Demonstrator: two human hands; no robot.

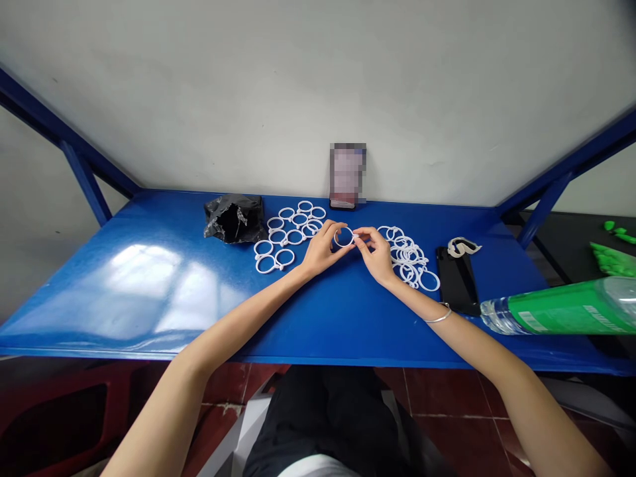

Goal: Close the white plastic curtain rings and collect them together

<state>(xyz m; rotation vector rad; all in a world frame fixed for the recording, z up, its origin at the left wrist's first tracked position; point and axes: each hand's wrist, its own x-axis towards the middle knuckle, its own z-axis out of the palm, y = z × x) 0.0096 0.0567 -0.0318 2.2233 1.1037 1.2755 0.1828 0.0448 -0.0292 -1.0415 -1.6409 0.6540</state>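
Note:
A white plastic ring [336,243] is held up over the blue table between both hands. My left hand [322,250] closes round its left side, thumb below and fingers above. At the ring's right edge, where a small knob sits, my right hand [373,252] pinches it with thumb and fingertips. Left of my hands, several similar white rings [295,237] lie spread out, each with a small knob. A denser, overlapping pile of white rings [408,254] lies just right of my right hand, partly hidden by it.
A crumpled black plastic bag [233,218] stands open at the left. A phone [346,175] leans on the wall. To the right lie a black phone [456,281], a white strap-like item [464,247] and a green-labelled bottle [561,308]. Blue frame bars [87,175] flank the blue table [318,324].

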